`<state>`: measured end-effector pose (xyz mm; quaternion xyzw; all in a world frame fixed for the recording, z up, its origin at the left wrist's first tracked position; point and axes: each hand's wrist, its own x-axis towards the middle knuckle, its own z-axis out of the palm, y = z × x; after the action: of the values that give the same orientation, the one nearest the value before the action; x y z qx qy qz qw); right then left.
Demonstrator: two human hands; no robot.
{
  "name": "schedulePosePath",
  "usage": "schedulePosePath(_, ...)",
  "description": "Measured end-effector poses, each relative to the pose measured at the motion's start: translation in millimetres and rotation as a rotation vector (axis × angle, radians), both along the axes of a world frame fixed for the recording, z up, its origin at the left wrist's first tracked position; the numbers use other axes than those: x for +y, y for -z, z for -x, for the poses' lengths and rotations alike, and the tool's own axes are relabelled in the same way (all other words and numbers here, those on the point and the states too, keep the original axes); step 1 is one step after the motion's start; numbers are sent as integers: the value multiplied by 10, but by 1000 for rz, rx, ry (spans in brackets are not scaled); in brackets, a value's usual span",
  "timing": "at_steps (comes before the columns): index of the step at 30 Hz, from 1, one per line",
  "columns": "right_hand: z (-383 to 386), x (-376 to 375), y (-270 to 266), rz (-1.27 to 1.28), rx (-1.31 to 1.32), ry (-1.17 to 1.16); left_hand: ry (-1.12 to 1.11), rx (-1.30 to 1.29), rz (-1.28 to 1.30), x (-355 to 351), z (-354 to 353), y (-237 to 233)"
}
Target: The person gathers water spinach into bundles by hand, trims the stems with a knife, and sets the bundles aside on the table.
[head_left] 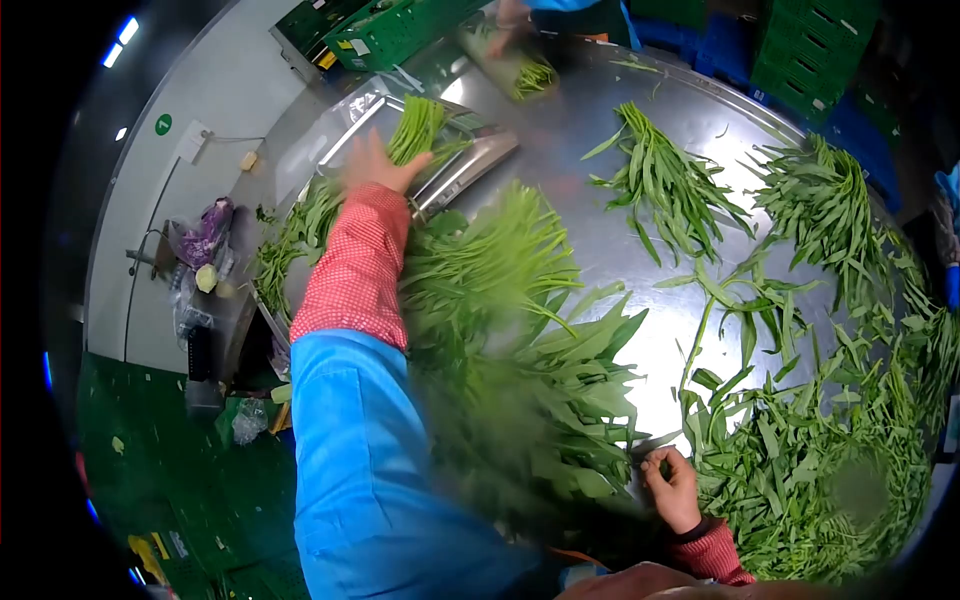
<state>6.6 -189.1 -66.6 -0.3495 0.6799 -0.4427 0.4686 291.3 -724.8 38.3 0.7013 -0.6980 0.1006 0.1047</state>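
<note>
My left hand (380, 165) reaches far forward with thumb and fingers apart, its fingers smeared by motion. It is right at a bunch of leafy greens (415, 130), cut stems pointing away, lying on a metal weighing scale (465, 172). Below my left forearm spreads a larger blurred heap of greens with long stems (500, 250). My right hand (672, 488) is closed low at the table's near side, beside the leaf tips of that heap. A dark leaf shows at its fingertips; I cannot tell whether the fingers grip it.
On the steel table (610, 240) lie a tied-looking bunch (665, 180), another bunch (825, 200) and a loose leafy pile (800, 480) at right. Across the table, a person's hand (512, 15) is near more stems (533, 78). Green crates (815, 55) stand behind; a purple bag (205, 235) lies left.
</note>
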Motion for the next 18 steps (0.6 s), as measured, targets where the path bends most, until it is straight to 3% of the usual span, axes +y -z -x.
schedulePosePath(3,-18,2,-249,71,126,-61,198,-27,305,405,381,-49)
schedulePosePath(4,-14,23,-336,99,156,-63,352,85,357,616,566,-113)
schedulePosePath(7,101,172,-586,120,436,-117,885,340,190,1314,1117,-157)
schedulePosePath(9,269,292,-729,150,608,-156,1058,422,106,2094,1447,-86)
schedulePosePath(10,358,370,-774,206,520,-134,1176,428,130,2436,1546,18)
schedulePosePath(11,440,461,-834,255,431,-101,1281,503,-34,2818,1599,-45)
schedulePosePath(13,618,697,-1038,290,-72,-47,1462,706,-439,3499,1722,-99)
schedulePosePath(15,676,912,-1236,408,-516,1,1491,669,-727,4039,1785,-99)
schedulePosePath(16,668,987,-1285,234,-486,37,1477,676,-762,4302,1763,-127)
schedulePosePath(18,598,1229,-924,13,771,-157,1403,751,-927,4788,1763,-226)
